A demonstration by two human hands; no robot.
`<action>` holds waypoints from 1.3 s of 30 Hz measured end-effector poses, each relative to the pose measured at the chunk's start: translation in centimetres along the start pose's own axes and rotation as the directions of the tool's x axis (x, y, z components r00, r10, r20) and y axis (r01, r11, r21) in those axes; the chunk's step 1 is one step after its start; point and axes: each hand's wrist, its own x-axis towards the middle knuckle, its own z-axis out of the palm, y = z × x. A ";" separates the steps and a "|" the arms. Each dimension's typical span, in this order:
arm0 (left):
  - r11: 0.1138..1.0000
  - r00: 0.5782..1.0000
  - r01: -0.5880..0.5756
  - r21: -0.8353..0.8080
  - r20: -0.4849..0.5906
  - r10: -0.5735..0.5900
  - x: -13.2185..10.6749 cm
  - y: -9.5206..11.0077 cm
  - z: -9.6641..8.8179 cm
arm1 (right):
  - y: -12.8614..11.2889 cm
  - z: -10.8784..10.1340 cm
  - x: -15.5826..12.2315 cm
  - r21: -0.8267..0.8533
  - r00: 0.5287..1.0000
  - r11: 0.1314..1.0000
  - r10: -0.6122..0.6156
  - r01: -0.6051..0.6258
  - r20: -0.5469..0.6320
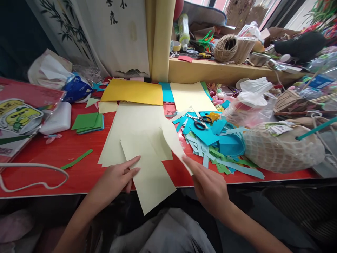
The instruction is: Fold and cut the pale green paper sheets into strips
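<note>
My left hand (121,178) grips the left edge of a pale cream sheet of paper (151,175), with two fingers on top and the others curled at the edge. This sheet slants past the table's front edge. In my right hand (207,182) is the near end of another pale sheet of paper (172,138), which curves up on its side. Under both lies a stack of larger pale sheets (137,121). Black-handled scissors (201,123) rest, blades apart, on blue paper scraps (207,135) to the right.
Yellow card (134,92) and a cream sheet (192,96) lie at the back. Green paper squares (88,122) and a green strip (77,159) are on the left, near a white cable (34,165). A netted bundle (284,146) stands at right, below a cluttered ledge (205,69).
</note>
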 end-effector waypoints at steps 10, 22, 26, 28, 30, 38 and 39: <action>0.935 0.888 0.067 0.350 -0.447 0.104 2.2 1.1 -2.9 | -3.8 3.3 -0.6 0.111 0.894 0.928 -0.373 0.356 0.249; 0.814 0.925 -0.072 0.576 -0.266 0.270 7.7 0.7 -3.3 | -5.4 3.1 -4.6 0.498 0.510 0.128 0.088 -0.857 0.855; 0.911 0.968 -0.041 0.410 -0.209 0.138 7.4 1.6 -3.2 | -5.0 3.8 -4.4 0.462 0.409 -0.230 0.244 -0.857 0.879; 0.935 0.978 -0.067 0.347 -0.161 0.130 7.3 1.6 -3.2 | -4.7 3.5 -4.1 0.460 0.389 -0.174 0.327 -0.871 0.861; 0.957 0.984 -0.118 0.265 -0.100 0.149 7.0 1.4 -3.3 | -4.3 2.6 -3.8 0.433 0.391 -0.036 0.365 -0.901 0.845; 0.842 0.905 -0.407 -0.353 -0.281 0.320 3.9 2.4 -3.9 | 1.0 -1.7 0.5 0.313 0.784 0.725 0.515 -0.614 0.346; 0.803 0.869 -0.472 -0.364 -0.347 0.353 3.9 2.5 -3.9 | 1.9 -1.8 1.4 0.304 0.801 0.744 0.525 -0.596 0.286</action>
